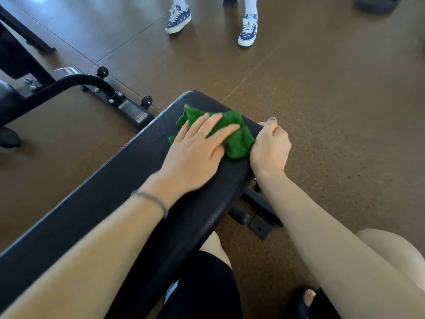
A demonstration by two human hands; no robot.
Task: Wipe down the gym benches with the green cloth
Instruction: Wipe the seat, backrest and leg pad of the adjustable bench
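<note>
Black bench (96, 203) under green cloth (236, 139), label illegible.

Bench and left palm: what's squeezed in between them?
The head view shows the green cloth, bunched, lying on the bench under the left hand, whose straight fingers press it down. The right hand grips the bench's edge beside it.

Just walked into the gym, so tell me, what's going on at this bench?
A person is wiping a black padded bench. Their left hand presses flat on a bunched green cloth near the bench's far end, while the right hand curls over the bench edge beside the cloth. Another person's sneakers stand nearby.
</note>
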